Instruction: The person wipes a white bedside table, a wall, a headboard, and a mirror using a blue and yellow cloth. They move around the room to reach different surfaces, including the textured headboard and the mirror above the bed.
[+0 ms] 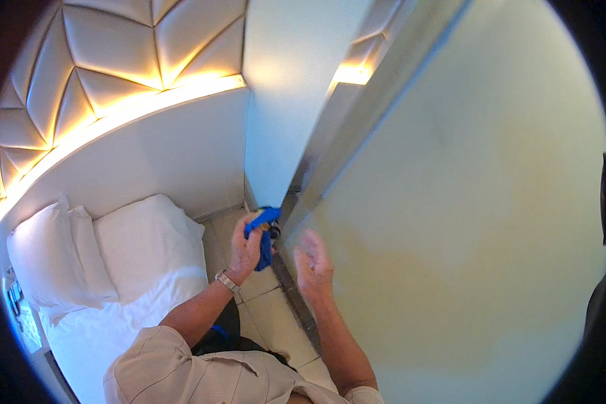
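My left hand (244, 252), with a metal-band watch (227, 281) at its wrist, grips a crumpled blue cloth (265, 258). Part of the cloth hangs below the fingers. A small dark object (274, 232) shows at the cloth's right side; whether I hold it too is unclear. To the right, my right hand (314, 270) is raised with nothing in it, its fingers apart and slightly blurred. It is in front of a large pale panel (434, 227), a wall or door; contact between them cannot be made out.
At left stands a bed with white pillows (141, 242) and a white sheet (96, 348). Behind it rises a padded headboard wall (111, 40) with a glowing light strip (131, 113). Floor tiles (267, 313) and a dark base strip (298, 308) run beside the panel.
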`<state>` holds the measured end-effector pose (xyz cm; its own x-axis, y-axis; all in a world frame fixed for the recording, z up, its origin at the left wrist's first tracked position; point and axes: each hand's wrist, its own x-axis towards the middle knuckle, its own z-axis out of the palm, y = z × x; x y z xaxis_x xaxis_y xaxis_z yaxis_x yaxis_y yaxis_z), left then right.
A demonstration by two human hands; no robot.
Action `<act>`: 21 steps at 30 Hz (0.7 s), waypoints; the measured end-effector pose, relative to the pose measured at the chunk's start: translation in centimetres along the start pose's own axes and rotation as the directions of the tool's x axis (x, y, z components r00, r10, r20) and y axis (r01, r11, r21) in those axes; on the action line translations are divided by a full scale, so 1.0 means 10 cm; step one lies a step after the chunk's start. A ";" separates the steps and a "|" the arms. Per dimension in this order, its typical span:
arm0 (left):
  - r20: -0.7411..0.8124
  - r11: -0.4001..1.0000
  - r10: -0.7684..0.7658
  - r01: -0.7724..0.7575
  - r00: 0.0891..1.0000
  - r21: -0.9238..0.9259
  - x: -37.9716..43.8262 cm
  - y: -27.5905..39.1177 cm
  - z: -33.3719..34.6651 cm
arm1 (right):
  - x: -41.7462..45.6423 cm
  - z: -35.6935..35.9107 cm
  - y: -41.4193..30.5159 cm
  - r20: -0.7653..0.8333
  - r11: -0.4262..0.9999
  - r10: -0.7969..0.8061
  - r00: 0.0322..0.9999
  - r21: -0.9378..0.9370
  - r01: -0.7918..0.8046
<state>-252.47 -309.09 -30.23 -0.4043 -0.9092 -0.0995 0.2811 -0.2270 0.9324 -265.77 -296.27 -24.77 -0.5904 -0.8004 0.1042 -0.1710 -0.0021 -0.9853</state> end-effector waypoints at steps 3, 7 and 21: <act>-0.117 0.975 0.194 -0.205 0.974 -0.091 0.69 0.59 -0.04 | 0.61 0.14 -0.82 -0.144 0.904 -0.392 0.909 -0.244 0.351; -0.178 0.835 0.492 -0.520 0.852 -0.179 1.56 1.58 0.38 | 1.32 0.32 -1.78 -0.200 0.607 -0.772 0.604 -0.514 0.606; 0.383 0.239 0.885 -0.964 0.264 0.113 1.93 1.78 1.22 | 2.07 0.36 -2.13 -0.309 0.473 -0.881 0.360 -0.615 0.631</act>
<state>-265.91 -326.36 -11.28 -0.1912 -0.3076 0.9321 0.3583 0.8622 0.3581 -271.47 -314.99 -2.07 -0.3052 -0.1012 0.9469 -0.9384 -0.1373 -0.3171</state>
